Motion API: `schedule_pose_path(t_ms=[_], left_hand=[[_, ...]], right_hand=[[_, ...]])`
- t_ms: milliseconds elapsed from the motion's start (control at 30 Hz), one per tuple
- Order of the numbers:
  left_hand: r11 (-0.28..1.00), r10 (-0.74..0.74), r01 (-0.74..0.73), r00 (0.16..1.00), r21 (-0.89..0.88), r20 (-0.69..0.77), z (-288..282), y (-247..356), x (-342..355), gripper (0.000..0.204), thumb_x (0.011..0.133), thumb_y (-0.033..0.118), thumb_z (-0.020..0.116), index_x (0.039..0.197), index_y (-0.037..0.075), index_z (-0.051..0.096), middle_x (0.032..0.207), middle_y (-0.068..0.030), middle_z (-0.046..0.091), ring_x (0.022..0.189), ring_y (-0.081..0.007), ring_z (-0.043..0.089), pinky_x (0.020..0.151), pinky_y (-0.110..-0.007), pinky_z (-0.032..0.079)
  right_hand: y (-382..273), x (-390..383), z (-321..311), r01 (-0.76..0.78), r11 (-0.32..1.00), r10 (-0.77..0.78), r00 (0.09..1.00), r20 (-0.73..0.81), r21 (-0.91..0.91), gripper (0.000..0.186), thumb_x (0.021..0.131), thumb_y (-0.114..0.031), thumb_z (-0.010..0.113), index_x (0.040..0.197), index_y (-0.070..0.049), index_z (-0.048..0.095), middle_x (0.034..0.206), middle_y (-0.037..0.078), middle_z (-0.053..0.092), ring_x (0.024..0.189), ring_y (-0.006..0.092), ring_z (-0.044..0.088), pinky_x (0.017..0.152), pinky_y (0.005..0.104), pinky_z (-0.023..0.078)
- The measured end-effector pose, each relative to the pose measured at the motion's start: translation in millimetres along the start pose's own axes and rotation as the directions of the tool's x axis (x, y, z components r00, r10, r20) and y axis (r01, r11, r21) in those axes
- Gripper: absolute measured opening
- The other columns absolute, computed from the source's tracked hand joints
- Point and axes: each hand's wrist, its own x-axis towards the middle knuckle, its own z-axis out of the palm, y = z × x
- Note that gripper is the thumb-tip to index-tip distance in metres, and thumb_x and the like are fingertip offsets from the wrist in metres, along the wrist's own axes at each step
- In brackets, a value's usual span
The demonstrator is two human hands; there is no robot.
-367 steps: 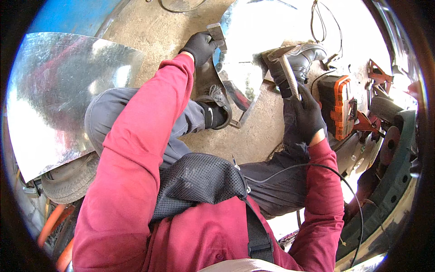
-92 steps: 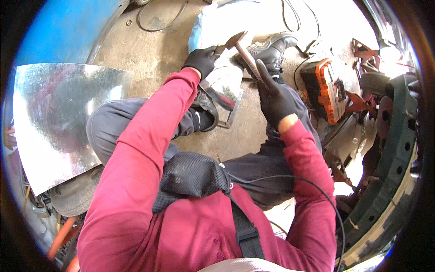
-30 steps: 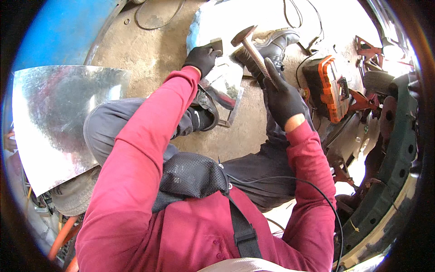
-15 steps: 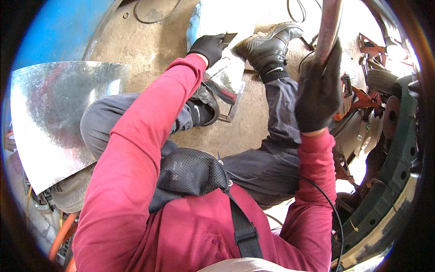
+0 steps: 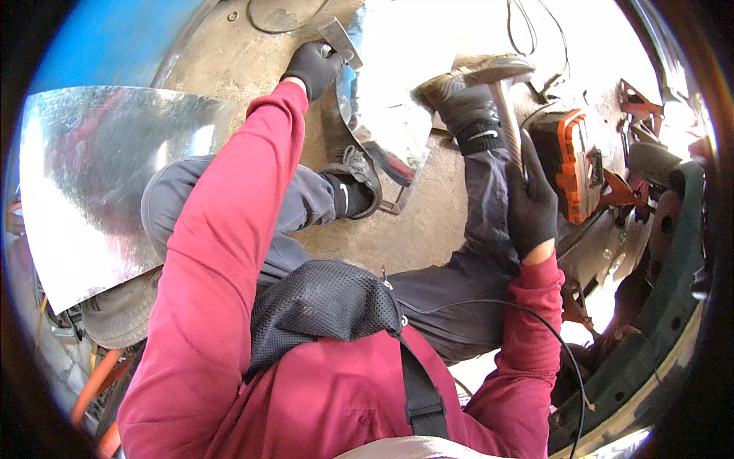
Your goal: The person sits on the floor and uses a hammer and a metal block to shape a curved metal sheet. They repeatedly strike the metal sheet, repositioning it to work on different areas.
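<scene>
My gloved left hand [image 5: 312,70] is closed around a flat steel piece [image 5: 339,42], which sits at the left edge of a shiny curved metal sheet [image 5: 394,115]. Glare washes out the sheet's far part. In my gloved right hand [image 5: 533,210] is the handle of a hammer [image 5: 507,118]. Its head end lies over my right boot [image 5: 466,107] in the view, to the right of the sheet, and I cannot tell the gap between them. A metal frame [image 5: 396,200] shows under the sheet's near end, beside my left shoe [image 5: 355,180].
A large bent metal sheet [image 5: 99,183] leans on a tyre [image 5: 122,317] at the left. An orange and black toolbox [image 5: 573,168] stands at the right, near red metal stands [image 5: 641,107] and a dark green beam [image 5: 680,252]. A blue panel [image 5: 115,46] rises at the far left. Cables lie on the floor.
My right hand has come down with the hammer, bringing its head into view. My left hand has shifted left and away with the steel piece, which has turned. The toolbox is now uncovered.
</scene>
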Motion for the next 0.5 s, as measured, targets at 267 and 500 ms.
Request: schedule_pose_path(t_ms=[267,500], left_hand=[[0.981,-0.119,0.103,0.988,0.164,0.094,-12.3,-3.8,-2.1,0.043,0.099,0.043,0.074,0.101,0.000,0.079,0.091,-0.0190,0.076,0.083,-0.0232,0.070,0.083,-0.036,0.053],[0.980,0.031,-0.046,0.996,0.194,0.078,-7.8,-40.4,14.4,0.042,0.103,0.040,0.069,0.117,0.001,0.077,0.115,-0.0189,0.078,0.105,-0.0309,0.074,0.094,-0.039,0.053]], right_hand=[[1.3,12.8,8.4,-0.041,0.999,0.042,0.998,0.043,-0.023,0.049,0.111,-0.016,0.058,0.156,0.000,0.050,0.152,0.022,0.061,0.140,0.0227,0.059,0.113,0.0352,0.046],[-4.3,10.9,18.6,-0.055,0.998,0.052,0.995,0.089,0.032,0.048,0.111,-0.014,0.058,0.156,0.002,0.050,0.151,0.022,0.061,0.141,0.0226,0.057,0.115,0.0347,0.044]])
